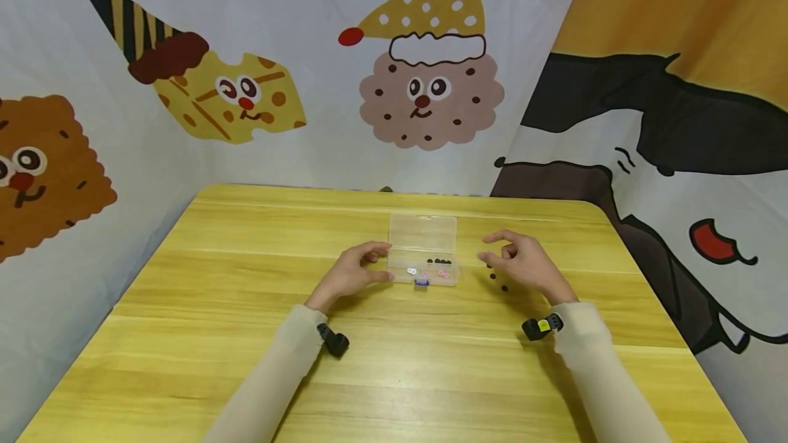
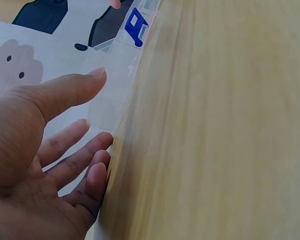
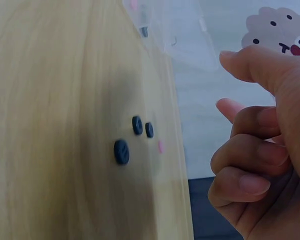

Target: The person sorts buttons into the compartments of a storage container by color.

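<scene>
A clear plastic box [image 1: 406,279] with a blue-purple latch [image 1: 421,282] stands on the table, its lid [image 1: 423,232] tipped back. Inside are small black buttons [image 1: 439,262], white pieces [image 1: 412,271] and pink pieces [image 1: 443,274]. My left hand [image 1: 352,270] is at the box's left end, relaxed fingers and straight thumb against its edge. To the right of the box, my right hand [image 1: 523,265] hovers above the table. Its thumb and index finger are apart with nothing between them; the other fingers curl in. Below it lie loose black buttons [image 3: 121,152] and a pink piece [image 3: 161,146].
The wooden table [image 1: 394,374] has its far edge just behind the box. Around it hang white cloth walls [image 1: 258,169] printed with cartoon figures, and a yellow-topped one [image 1: 689,12] on the right. A small camera is strapped to each wrist.
</scene>
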Demonstrator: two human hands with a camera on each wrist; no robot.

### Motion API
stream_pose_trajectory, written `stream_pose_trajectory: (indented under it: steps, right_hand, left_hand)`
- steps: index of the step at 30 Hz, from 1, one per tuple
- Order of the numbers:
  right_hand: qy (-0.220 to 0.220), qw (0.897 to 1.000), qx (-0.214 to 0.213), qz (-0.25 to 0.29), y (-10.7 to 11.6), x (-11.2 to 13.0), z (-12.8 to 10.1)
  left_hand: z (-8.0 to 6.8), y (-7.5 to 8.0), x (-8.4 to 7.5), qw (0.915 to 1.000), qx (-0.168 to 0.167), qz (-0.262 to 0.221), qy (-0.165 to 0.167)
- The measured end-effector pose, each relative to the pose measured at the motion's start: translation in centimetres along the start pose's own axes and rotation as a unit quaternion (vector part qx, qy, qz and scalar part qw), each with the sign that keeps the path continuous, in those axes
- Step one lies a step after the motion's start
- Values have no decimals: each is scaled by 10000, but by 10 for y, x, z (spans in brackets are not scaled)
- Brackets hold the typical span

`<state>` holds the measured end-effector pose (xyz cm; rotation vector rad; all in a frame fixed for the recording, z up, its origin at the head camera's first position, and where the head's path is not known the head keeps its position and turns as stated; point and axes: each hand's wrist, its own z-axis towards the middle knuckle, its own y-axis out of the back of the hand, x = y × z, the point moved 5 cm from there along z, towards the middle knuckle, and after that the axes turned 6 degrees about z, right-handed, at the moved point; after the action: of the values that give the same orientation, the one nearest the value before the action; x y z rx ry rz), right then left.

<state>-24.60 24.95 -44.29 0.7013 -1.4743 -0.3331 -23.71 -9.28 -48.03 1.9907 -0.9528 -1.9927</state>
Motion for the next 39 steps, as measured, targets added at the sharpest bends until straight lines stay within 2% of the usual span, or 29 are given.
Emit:
stream_pose_trajectory:
  steps: [22, 34, 39]
  right_hand:
    - [-8, 9973, 215, -705, 1, -27, 3]
    - [37, 9962, 293, -818, -3, -30, 5]
    - [-81, 9954, 304, -909, -4, -30, 7]
  left_hand:
    - [0, -1, 0, 10000, 17, -21, -72]
    - [1, -1, 1, 10000, 15, 2, -70]
    - [1, -1, 1, 10000, 8, -9, -82]
